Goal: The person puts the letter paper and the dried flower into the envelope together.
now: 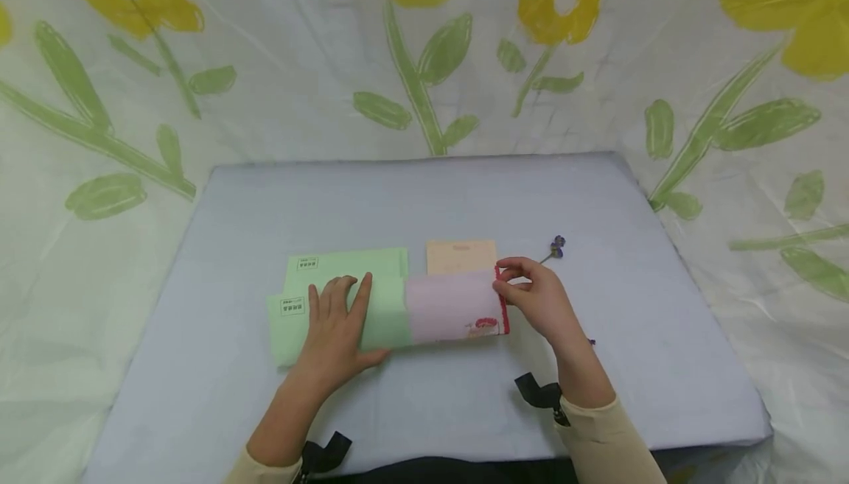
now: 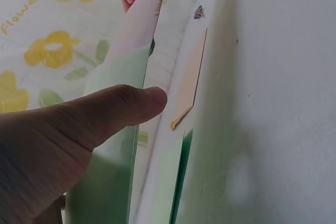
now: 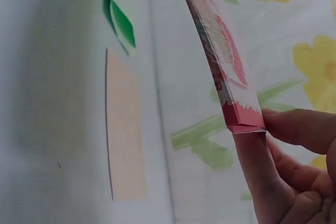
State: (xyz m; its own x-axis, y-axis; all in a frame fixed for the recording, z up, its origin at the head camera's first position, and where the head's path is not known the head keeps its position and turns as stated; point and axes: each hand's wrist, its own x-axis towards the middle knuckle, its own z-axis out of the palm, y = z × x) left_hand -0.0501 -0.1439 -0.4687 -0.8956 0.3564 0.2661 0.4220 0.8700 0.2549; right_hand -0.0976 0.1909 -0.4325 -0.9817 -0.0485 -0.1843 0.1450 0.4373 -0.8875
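A pale green envelope [image 1: 385,318] lies under my left hand [image 1: 334,333], whose fingers are spread and rest on its top. The left thumb [image 2: 131,106] reaches past its near edge. Out of the envelope's right end sticks a pale pink card [image 1: 451,303] with a red scalloped edge and a printed picture in one corner. My right hand [image 1: 537,300] pinches that red edge between thumb and finger; part of the finger is hidden by the card. How far the card goes into the envelope is hidden.
Behind lies another green envelope [image 1: 351,259], partly covered. A peach-coloured card [image 1: 460,254] lies behind the pink one. Dried purple flowers [image 1: 556,250] are to the right, and another small dark bit [image 1: 592,342] shows beside the right wrist. A white cloth [image 1: 265,197] covers the table.
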